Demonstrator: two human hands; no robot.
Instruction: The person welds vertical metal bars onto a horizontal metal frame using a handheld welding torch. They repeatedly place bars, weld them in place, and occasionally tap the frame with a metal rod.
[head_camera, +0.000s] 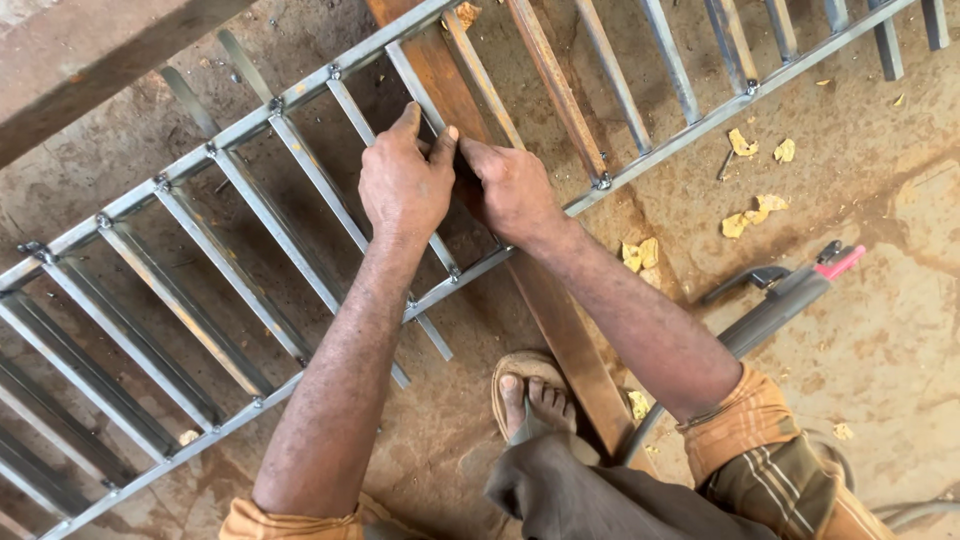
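A metal grille (250, 200) of square steel bars welded between two long rails lies flat on the dirt floor. My left hand (403, 180) grips one upright bar near the upper rail, fingers wrapped over it. My right hand (512, 190) closes on the same bar just beside it, the two hands touching. A wooden plank (560, 330) runs diagonally under the grille beneath my hands. My sandalled foot (535, 400) rests on the floor by the plank's near end.
A welding electrode holder (790, 290) with a grey handle and pink tip lies on the ground at right, its cable trailing toward me. Yellow scraps (755, 210) are scattered over the floor. A concrete ledge (90, 60) crosses the upper left.
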